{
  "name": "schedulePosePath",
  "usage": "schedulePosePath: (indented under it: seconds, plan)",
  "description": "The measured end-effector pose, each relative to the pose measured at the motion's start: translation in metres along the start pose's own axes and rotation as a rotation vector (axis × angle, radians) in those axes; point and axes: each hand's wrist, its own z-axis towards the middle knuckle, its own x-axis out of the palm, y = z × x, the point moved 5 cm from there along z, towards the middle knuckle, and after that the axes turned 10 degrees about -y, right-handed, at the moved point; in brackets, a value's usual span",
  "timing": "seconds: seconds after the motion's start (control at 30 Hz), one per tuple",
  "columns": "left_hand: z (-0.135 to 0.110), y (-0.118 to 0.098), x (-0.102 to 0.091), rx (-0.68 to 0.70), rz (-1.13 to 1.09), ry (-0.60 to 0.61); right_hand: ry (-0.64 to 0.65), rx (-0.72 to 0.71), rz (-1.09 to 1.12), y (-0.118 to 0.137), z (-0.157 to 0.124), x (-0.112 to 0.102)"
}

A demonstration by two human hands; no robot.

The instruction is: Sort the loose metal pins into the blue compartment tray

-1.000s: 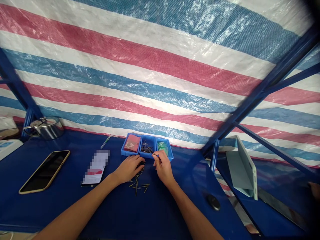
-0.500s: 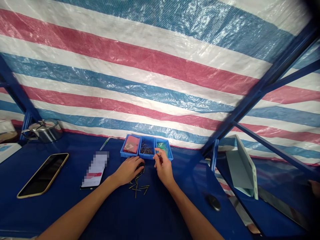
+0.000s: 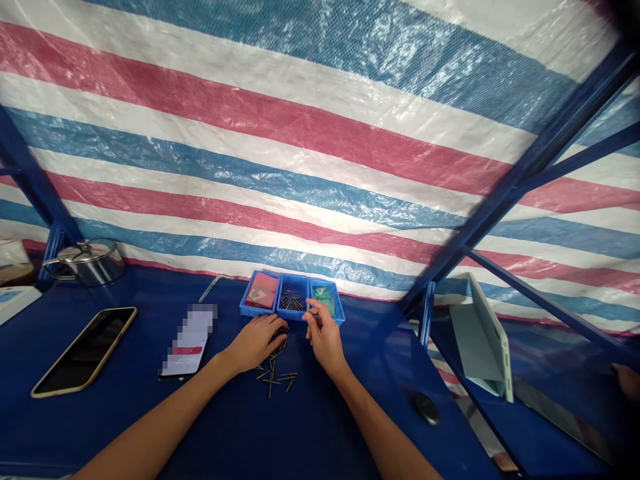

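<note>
My left hand rests on the blue table with its fingers curled over a small heap of dark metal pins, several of which lie loose just behind it. My right hand hovers at the front edge of a blue three-part tray, thumb and forefinger pinched together. What they hold is too small to make out. The tray's left part is lined red, the middle part holds more dark pins, and the right part has something green in it.
A phone lies face up at the left, beside a white card. At the far left stand a steel pot and a white device. A pen lies by the striped tarp. A black oval object and a pale folded case lie right.
My right hand reached over the tray with a pin in its fingertips, then drew back slightly toward me. My left hand stayed on the pins.
</note>
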Motion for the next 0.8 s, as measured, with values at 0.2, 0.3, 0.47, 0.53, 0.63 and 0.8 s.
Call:
schedulePosePath:
  seconds: [0.2, 0.3, 0.47, 0.53, 0.63, 0.8]
  plan:
    - [-0.001, 0.003, 0.003, -0.004, 0.003, -0.001, 0.045, 0.098, 0.107, -0.003, -0.001, 0.005]
    - [-0.002, 0.004, 0.005, -0.003, -0.001, 0.002, 0.06, 0.072, 0.094, 0.001, -0.002, 0.004]
    - [-0.001, 0.003, 0.003, -0.002, 0.002, 0.004, 0.067, -0.108, -0.023, 0.012, -0.004, 0.003]
    - [-0.001, 0.002, 0.002, -0.004, 0.003, -0.001, 0.06, -0.148, -0.061, 0.014, -0.005, 0.002]
    - [-0.001, 0.002, 0.002, -0.001, -0.011, -0.006, 0.006, -0.18, -0.125, 0.014, -0.004, -0.002]
    - [-0.001, 0.003, 0.002, 0.003, -0.011, -0.006, -0.042, -0.233, -0.215, 0.014, -0.001, -0.008]
